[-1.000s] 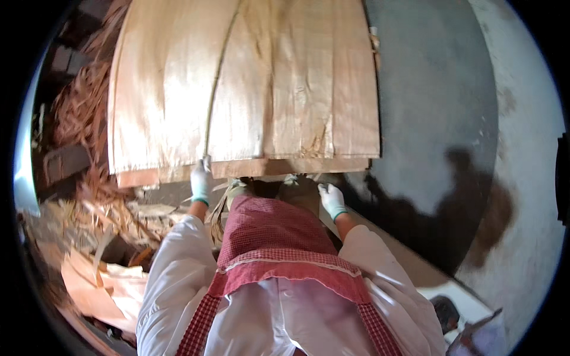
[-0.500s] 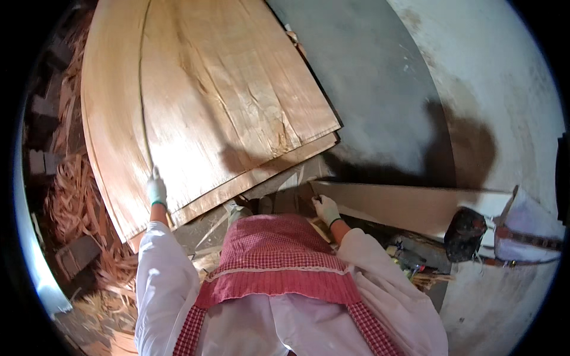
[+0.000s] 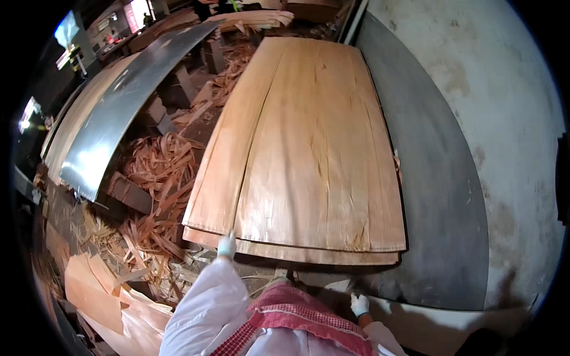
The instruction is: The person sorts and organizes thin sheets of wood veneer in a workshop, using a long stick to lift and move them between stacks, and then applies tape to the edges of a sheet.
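Note:
A stack of wood veneer sheets [image 3: 309,172] lies in front of me, its near edges slightly offset. A long narrow dark seam [image 3: 254,139] runs down the left part of the top sheet. At the lower end of that seam, on the near edge, is my left hand [image 3: 226,245] in a pale glove. Its fingers are closed together; what is between them is too small to make out. My right hand [image 3: 359,304], also gloved, is low beside the light-coloured board [image 3: 415,323]. Its fingers are curled, and what they grip is hidden.
Shredded veneer strips [image 3: 163,163] and bricks [image 3: 129,193] lie left of the stack. A shiny metal sheet [image 3: 113,136] stretches beyond them. Torn veneer pieces [image 3: 98,291] are at lower left. A grey panel [image 3: 436,178] and a pale wall [image 3: 510,154] stand at right.
The view has tilted up and turned left, showing more of the room. My left hand has gone from the top sheet's surface to its near edge. My right hand stays near the light-coloured board.

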The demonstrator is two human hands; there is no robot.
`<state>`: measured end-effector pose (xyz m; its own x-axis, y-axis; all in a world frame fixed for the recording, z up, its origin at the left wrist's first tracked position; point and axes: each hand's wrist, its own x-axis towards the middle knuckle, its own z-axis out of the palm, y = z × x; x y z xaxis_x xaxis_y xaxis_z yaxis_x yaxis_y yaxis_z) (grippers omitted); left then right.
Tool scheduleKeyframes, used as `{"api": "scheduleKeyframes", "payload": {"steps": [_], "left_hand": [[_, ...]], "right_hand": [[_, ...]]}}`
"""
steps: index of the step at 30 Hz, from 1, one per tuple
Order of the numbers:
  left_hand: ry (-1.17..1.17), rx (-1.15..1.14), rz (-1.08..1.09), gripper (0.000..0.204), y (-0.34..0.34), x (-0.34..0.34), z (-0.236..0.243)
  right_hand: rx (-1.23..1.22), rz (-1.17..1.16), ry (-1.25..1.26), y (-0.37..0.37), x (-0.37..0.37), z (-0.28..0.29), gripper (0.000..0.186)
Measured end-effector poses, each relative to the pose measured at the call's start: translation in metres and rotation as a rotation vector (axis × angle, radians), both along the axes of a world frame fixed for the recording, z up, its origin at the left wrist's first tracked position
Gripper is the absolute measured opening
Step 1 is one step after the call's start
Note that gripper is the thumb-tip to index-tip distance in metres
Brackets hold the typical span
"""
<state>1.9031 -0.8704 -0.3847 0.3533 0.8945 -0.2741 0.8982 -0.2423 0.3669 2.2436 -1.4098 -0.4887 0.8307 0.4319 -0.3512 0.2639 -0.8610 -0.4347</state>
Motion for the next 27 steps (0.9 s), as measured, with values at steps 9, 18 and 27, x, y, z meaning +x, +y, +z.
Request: {"api": "scheduleKeyframes", "payload": {"steps": [9, 18, 27], "left_hand": [[-0.183, -0.011, 0.465, 0.058, -0.072, -0.131, 0.088], [-0.406, -0.066, 0.378, 0.048, -0.070, -0.274, 0.118], [-0.339, -0.370, 0.272, 0.051, -0.025, -0.416, 0.159]], "right_hand": [[-0.361, 0.168, 0.170, 0.069, -0.013, 0.064, 0.038], [0.318, 0.555, 0.256, 0.421, -0.217, 0.131, 0.030], [0.263, 0.424, 0.631, 0.608, -0.495, 0.229, 0.028]]}}
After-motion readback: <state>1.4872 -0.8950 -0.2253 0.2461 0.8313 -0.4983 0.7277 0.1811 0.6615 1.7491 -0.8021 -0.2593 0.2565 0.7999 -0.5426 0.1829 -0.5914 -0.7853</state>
